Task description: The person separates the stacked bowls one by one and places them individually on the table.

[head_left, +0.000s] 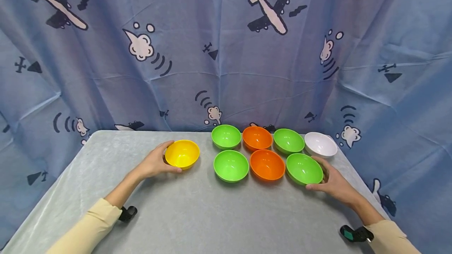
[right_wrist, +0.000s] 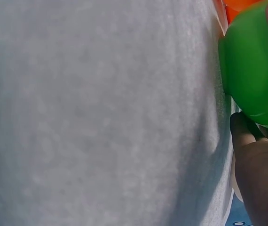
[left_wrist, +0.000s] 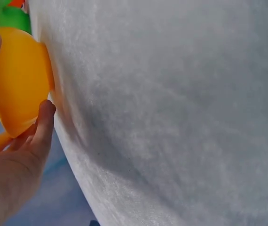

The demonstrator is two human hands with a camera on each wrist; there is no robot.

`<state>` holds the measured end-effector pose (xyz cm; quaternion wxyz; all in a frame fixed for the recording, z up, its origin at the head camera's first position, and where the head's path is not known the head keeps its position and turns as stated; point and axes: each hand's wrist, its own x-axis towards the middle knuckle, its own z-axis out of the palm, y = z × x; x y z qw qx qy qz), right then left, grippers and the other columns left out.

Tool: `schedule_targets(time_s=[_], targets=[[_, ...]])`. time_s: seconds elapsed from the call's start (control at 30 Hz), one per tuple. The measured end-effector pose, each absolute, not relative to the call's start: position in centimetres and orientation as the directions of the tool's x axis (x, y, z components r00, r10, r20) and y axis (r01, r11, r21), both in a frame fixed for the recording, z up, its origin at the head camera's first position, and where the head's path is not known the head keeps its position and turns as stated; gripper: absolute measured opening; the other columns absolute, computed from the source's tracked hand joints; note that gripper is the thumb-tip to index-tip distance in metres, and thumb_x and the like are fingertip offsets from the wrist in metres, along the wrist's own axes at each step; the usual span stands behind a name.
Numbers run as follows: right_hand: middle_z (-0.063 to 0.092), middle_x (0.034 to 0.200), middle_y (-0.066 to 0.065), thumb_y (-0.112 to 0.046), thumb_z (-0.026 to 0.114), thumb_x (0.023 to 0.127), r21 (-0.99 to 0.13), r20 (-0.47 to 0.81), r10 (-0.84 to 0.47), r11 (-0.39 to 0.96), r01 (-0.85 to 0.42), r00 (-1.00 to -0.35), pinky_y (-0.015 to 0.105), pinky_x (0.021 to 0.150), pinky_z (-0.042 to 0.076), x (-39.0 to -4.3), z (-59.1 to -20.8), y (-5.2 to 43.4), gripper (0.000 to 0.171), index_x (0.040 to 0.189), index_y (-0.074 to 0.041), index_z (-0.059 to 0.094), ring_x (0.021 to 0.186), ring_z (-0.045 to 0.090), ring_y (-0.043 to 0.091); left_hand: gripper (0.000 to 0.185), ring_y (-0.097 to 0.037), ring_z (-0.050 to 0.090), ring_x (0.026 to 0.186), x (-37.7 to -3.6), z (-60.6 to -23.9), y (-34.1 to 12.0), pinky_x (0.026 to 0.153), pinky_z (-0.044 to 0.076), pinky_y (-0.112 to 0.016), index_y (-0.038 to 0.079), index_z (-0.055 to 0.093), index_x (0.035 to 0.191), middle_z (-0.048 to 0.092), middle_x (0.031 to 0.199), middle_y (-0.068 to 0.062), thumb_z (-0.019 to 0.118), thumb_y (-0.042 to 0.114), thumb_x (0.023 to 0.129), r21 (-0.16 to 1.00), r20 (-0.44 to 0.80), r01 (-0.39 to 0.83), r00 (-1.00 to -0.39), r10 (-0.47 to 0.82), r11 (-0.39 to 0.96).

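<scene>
My left hand grips a yellow bowl that stands on the grey table, left of the other bowls. In the left wrist view the thumb and a finger of that hand curl round the yellow bowl's wall. My right hand holds the front right green bowl from its right side, thumb at the near rim. The right wrist view shows the same green bowl held by the right hand. Both bowls rest on the cloth.
Two rows of bowls stand at the back right: green, orange, green, white behind; green and orange in front. A blue aeroplane-print curtain hangs behind the table.
</scene>
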<state>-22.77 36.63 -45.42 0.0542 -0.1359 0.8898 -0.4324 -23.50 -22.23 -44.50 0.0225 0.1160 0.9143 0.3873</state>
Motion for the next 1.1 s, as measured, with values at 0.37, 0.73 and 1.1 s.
schedule_targets(time_s=[0.37,0.73,1.1], targets=[[0.029,0.155,0.026,-0.012,0.088,0.08,-0.814,0.024,-0.291,0.549,-0.188,-0.956,0.07,0.107,0.028,-22.9,-45.6,36.6,0.104,0.158,0.001,0.02,0.141,0.027,0.05,0.109,-0.033,0.064,0.099,-24.5,-44.2,-22.0,0.086,0.053,-0.046,-0.002,0.032,0.155,0.043,0.149,-0.027,0.096,0.025,0.071,0.784,0.036,0.163,-0.975,0.218,0.598],[0.03,0.155,0.025,-0.012,0.088,0.081,-0.81,0.031,-0.295,0.552,-0.197,-0.955,0.067,0.107,0.031,-23.1,-45.4,37.1,0.104,0.158,0.0,0.02,0.14,0.03,0.048,0.108,-0.034,0.06,0.108,-26.2,-44.2,-20.8,0.095,0.05,-0.047,-0.002,0.033,0.156,0.04,0.153,-0.024,0.097,0.019,0.07,0.809,0.034,0.159,-0.974,0.225,0.565],[0.014,0.158,0.037,-0.012,0.088,0.081,-0.777,-0.075,-0.37,0.604,-0.178,-0.926,0.055,0.105,0.039,-22.2,-43.1,37.7,0.122,0.159,0.005,-0.003,0.139,0.025,0.059,0.113,-0.056,0.036,0.135,-23.0,-43.0,-23.5,0.104,0.04,-0.061,0.003,0.009,0.162,0.016,0.161,-0.03,0.087,0.022,0.084,0.849,0.026,0.212,-0.931,0.363,0.484]])
